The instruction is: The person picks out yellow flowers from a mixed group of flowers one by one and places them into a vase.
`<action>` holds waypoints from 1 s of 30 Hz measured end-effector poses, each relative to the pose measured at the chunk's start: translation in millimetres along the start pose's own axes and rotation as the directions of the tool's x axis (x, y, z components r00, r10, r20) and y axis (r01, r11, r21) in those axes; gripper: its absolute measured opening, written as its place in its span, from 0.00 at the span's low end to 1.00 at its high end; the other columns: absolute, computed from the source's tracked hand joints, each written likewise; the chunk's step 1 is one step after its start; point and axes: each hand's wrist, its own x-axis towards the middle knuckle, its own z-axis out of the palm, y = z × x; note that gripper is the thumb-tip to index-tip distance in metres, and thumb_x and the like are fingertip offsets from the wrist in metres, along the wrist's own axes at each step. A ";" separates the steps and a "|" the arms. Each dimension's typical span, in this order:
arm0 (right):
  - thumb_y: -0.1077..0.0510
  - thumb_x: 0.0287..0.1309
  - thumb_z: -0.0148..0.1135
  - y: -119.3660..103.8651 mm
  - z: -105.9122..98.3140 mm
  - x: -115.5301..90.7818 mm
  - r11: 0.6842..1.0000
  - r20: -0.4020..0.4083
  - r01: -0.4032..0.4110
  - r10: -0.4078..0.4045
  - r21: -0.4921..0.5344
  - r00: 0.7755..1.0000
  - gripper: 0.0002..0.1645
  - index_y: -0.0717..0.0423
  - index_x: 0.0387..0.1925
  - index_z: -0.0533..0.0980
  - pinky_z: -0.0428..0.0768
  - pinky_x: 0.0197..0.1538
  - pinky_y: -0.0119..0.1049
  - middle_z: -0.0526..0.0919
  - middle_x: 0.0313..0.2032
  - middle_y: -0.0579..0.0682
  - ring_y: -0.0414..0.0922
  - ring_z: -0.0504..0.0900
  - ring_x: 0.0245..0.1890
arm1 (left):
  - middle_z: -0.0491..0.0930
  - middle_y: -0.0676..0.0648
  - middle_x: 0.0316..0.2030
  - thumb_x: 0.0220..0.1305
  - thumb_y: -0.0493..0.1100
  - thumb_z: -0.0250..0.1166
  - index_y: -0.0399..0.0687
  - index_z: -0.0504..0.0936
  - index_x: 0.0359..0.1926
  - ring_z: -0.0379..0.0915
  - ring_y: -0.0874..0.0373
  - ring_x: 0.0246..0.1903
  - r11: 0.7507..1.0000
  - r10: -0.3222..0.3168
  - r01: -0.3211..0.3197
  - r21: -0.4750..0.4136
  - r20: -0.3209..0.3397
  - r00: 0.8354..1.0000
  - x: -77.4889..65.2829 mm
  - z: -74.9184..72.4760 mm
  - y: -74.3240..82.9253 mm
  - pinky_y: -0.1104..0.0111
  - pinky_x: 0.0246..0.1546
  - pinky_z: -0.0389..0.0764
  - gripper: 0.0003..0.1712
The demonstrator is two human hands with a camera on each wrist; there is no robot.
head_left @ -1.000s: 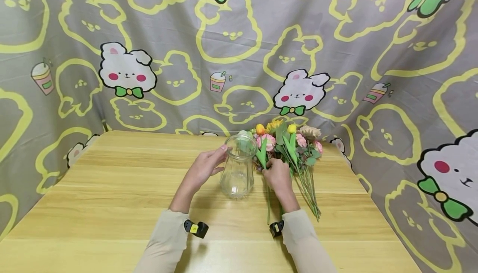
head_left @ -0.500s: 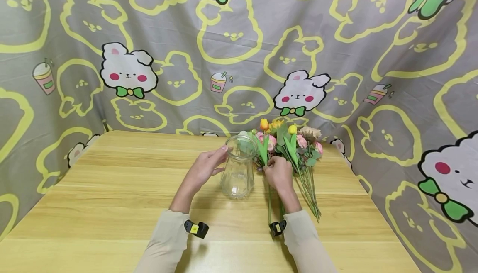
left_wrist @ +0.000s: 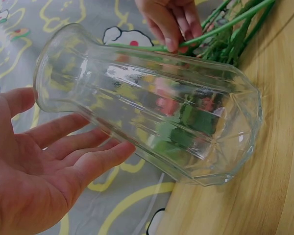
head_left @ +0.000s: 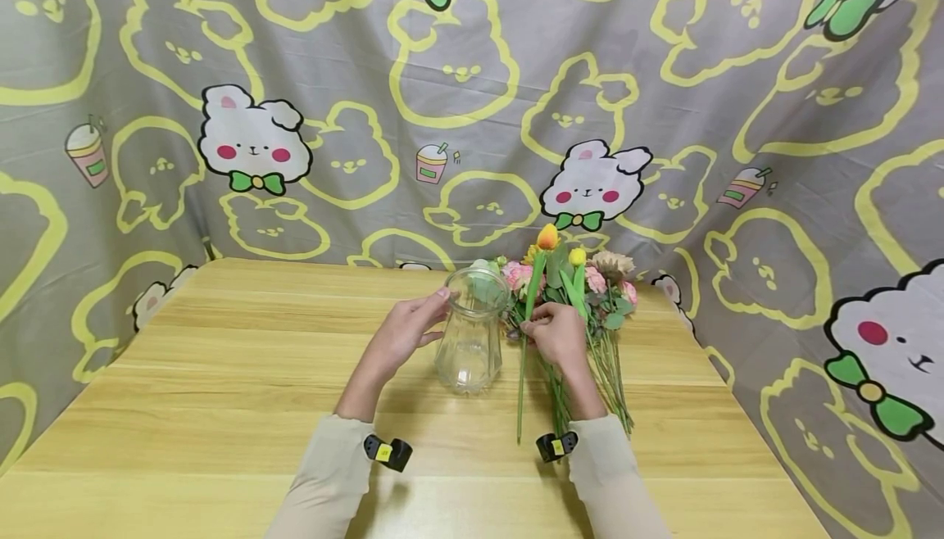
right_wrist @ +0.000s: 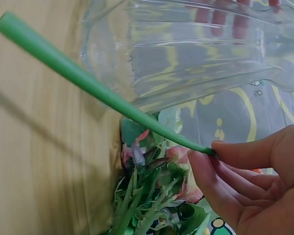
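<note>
A clear glass vase point(head_left: 469, 355) stands upright on the wooden table. My left hand point(head_left: 401, 332) is at its left side, thumb at the rim and fingers lying along the glass; in the left wrist view the fingers point(left_wrist: 100, 161) are extended, not wrapped round it. With thumb and fingertips my right hand point(head_left: 560, 338) pinches the stem of an orange-yellow tulip point(head_left: 547, 237). That tulip is nearly upright, to the right of the vase. Its stem end point(right_wrist: 44, 51) hangs free above the table in the right wrist view.
Behind and right of the right hand lies a bunch of artificial flowers point(head_left: 615, 281), pink, yellow and beige, with several stems pointing toward me. A yellow tulip point(head_left: 578, 257) is among them. The table point(head_left: 243, 391) meets a patterned cloth backdrop point(head_left: 332, 47) at its far edge.
My right hand has lifted the orange-yellow tulip slightly out of the bunch, its head rising and shifting right while the stem end swings left. The left hand and vase stay put.
</note>
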 end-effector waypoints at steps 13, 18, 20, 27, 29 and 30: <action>0.67 0.62 0.66 -5.1 -12.0 1.3 0.948 0.116 -0.114 0.083 0.296 0.990 0.16 0.72 0.50 0.79 0.90 0.46 0.53 0.87 0.42 0.69 0.59 0.90 0.34 | 0.70 0.39 0.70 0.75 0.65 0.54 0.40 0.75 0.67 0.66 0.45 0.71 1.000 0.001 -0.001 -0.004 -0.002 1.000 0.2 -0.1 0.0 0.53 0.65 0.79 0.37; 0.66 0.63 0.66 -10.0 -16.3 -1.0 0.916 0.096 -0.104 0.072 0.388 0.993 0.14 0.71 0.47 0.78 0.91 0.42 0.45 0.88 0.40 0.67 0.51 0.89 0.31 | 0.71 0.39 0.70 0.75 0.65 0.53 0.41 0.76 0.67 0.67 0.45 0.71 1.000 0.000 0.000 -0.001 -0.003 1.000 -0.1 0.2 0.2 0.54 0.64 0.79 0.36; 0.65 0.63 0.67 -12.3 -18.1 -1.9 0.906 0.086 -0.096 0.066 0.412 0.994 0.14 0.71 0.47 0.77 0.91 0.41 0.42 0.89 0.38 0.64 0.49 0.89 0.31 | 0.71 0.39 0.70 0.75 0.64 0.53 0.41 0.76 0.67 0.66 0.45 0.71 1.000 0.002 -0.002 -0.001 -0.002 1.000 -0.1 0.2 0.0 0.54 0.64 0.79 0.36; 0.63 0.63 0.68 -18.4 -23.4 -3.7 0.884 0.063 -0.090 0.069 0.458 0.996 0.15 0.70 0.46 0.76 0.91 0.41 0.43 0.90 0.33 0.54 0.49 0.89 0.30 | 0.71 0.39 0.70 0.75 0.65 0.53 0.42 0.77 0.66 0.67 0.44 0.71 1.000 0.010 -0.010 0.000 -0.001 1.000 -0.2 -0.6 -0.6 0.54 0.64 0.79 0.36; 0.64 0.64 0.68 -18.5 -23.8 -3.1 0.881 0.059 -0.093 0.074 0.464 0.996 0.14 0.70 0.46 0.76 0.91 0.42 0.44 0.90 0.32 0.53 0.47 0.88 0.29 | 0.71 0.39 0.70 0.75 0.66 0.53 0.42 0.77 0.66 0.67 0.44 0.70 1.000 0.011 -0.011 0.002 -0.002 1.000 -0.3 -0.5 -0.7 0.54 0.64 0.80 0.36; 0.64 0.64 0.67 -18.5 -23.8 -2.8 0.879 0.056 -0.094 0.077 0.467 0.995 0.14 0.70 0.46 0.76 0.91 0.42 0.44 0.90 0.32 0.52 0.46 0.88 0.28 | 0.71 0.39 0.70 0.75 0.66 0.53 0.43 0.77 0.66 0.67 0.44 0.70 1.000 0.011 -0.011 0.004 -0.001 1.000 -0.5 -0.3 -0.4 0.55 0.63 0.80 0.36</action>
